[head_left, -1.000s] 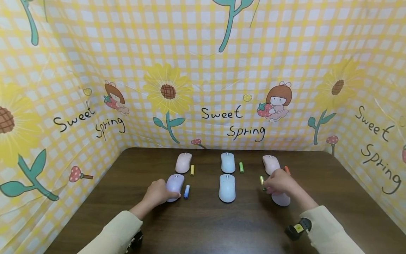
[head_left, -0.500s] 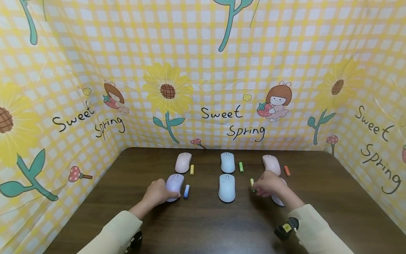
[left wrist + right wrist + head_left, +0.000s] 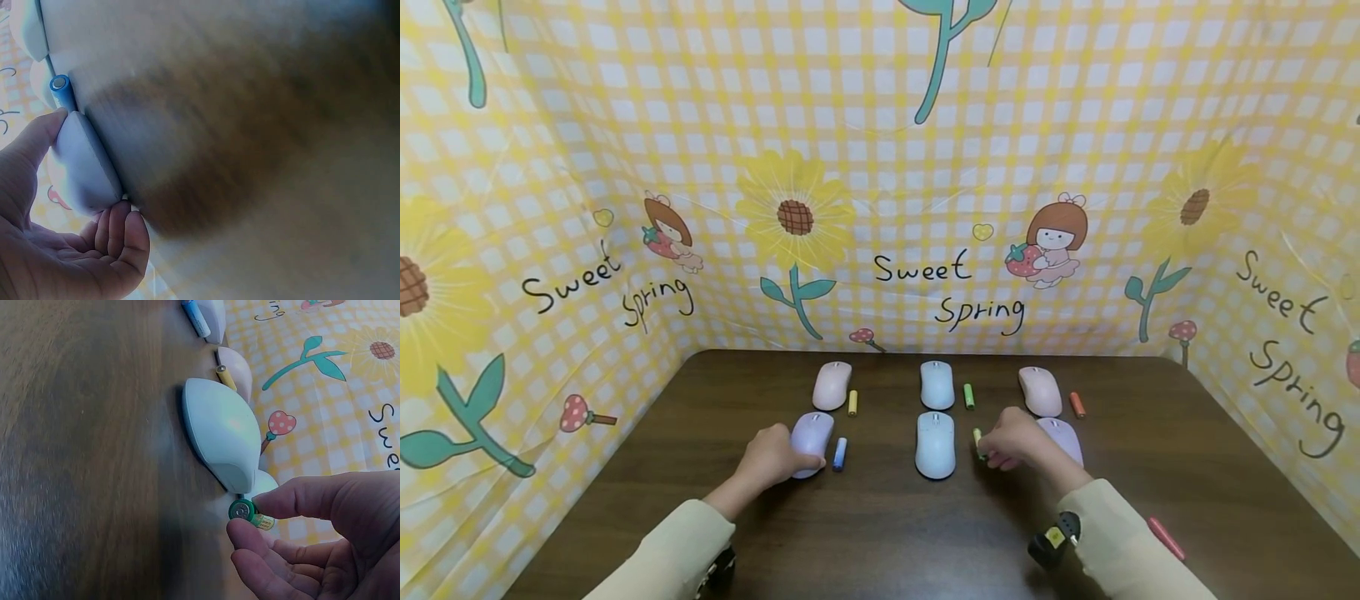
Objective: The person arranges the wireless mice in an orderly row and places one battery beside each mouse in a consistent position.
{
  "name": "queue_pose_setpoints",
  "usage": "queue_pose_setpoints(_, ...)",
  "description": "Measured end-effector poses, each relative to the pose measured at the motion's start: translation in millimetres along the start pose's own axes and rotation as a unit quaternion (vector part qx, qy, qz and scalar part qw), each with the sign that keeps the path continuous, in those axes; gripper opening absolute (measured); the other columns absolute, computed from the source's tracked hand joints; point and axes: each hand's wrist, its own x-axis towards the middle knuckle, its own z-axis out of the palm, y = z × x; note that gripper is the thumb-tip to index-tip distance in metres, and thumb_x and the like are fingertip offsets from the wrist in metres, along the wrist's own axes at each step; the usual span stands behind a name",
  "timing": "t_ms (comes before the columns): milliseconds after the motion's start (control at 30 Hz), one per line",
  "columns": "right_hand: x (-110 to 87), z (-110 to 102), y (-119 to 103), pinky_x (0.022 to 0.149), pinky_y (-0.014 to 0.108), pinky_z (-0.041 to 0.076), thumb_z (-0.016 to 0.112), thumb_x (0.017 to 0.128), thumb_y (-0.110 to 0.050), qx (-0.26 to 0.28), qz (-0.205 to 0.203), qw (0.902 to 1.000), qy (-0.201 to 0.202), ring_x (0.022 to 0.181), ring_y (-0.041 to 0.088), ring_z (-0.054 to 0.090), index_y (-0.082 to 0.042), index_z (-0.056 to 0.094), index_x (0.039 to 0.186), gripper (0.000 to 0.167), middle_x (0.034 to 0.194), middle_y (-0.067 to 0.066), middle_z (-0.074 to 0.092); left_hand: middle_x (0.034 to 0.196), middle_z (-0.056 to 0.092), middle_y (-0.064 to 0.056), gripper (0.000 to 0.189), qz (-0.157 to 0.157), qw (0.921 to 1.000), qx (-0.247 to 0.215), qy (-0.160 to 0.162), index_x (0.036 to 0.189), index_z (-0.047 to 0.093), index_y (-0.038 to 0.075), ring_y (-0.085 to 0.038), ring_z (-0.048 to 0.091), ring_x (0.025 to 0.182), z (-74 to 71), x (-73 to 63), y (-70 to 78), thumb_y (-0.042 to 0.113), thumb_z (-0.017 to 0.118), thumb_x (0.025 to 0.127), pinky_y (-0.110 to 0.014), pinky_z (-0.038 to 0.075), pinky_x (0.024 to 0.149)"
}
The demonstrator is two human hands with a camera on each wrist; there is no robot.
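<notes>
My left hand [image 3: 772, 457] holds the lilac computer mouse [image 3: 811, 435] in the front left, thumb on one side and fingers on the other. A blue battery [image 3: 839, 455] lies just right of that mouse. In my right hand [image 3: 1021, 437], thumb and fingers pinch a green-and-yellow battery [image 3: 978, 442]; the right wrist view shows its round green end [image 3: 240, 512] between the fingertips. That battery is a little right of the front pale-blue mouse [image 3: 935, 446], apart from it. Behind my right hand, a second lilac mouse [image 3: 1063, 437] is partly hidden.
In the back row stand a pink mouse [image 3: 832, 386] with a yellow battery [image 3: 852, 403], a pale-blue mouse [image 3: 937, 384] with a green battery [image 3: 968, 396], and another pink mouse [image 3: 1041, 391] with an orange battery [image 3: 1077, 405]. A red stick-like thing [image 3: 1166, 538] lies by my right sleeve.
My right hand has moved left with the pinched battery, from the front right mouse toward the front pale-blue one. More of the right lilac mouse and the red thing shows. My left hand stays put.
</notes>
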Motion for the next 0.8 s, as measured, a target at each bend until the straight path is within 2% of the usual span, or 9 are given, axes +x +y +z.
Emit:
queue_pose_setpoints(367, 2.6, 11, -5, 0.057, 0.033, 0.055, 0.069, 0.076, -0.002, 0.008, 0.006, 0.9999, -0.003, 0.058, 0.018, 0.065, 0.003, 0.065, 0.073, 0.007, 0.066, 0.01, 0.065, 0.071, 0.055, -0.01, 0.056, 0.004, 1.0, 0.0, 0.002, 0.081, 0.057, -0.005, -0.023, 0.053, 0.061, -0.3, 0.2, 0.2, 0.039, 0.088, 0.065, -0.036, 0.044, 0.052)
queue_pose_setpoints(800, 6.3, 16, -9, 0.057, 0.033, 0.055, 0.069, 0.078, -0.002, 0.004, 0.014, 0.9998, -0.015, 0.059, 0.019, 0.066, 0.004, 0.061, 0.077, 0.01, 0.07, 0.014, 0.065, 0.071, 0.055, -0.01, 0.056, 0.004, 1.0, -0.001, 0.001, 0.081, 0.057, -0.004, -0.024, 0.053, 0.062, -0.4, -0.2, -0.6, 0.039, 0.088, 0.065, -0.036, 0.044, 0.053)
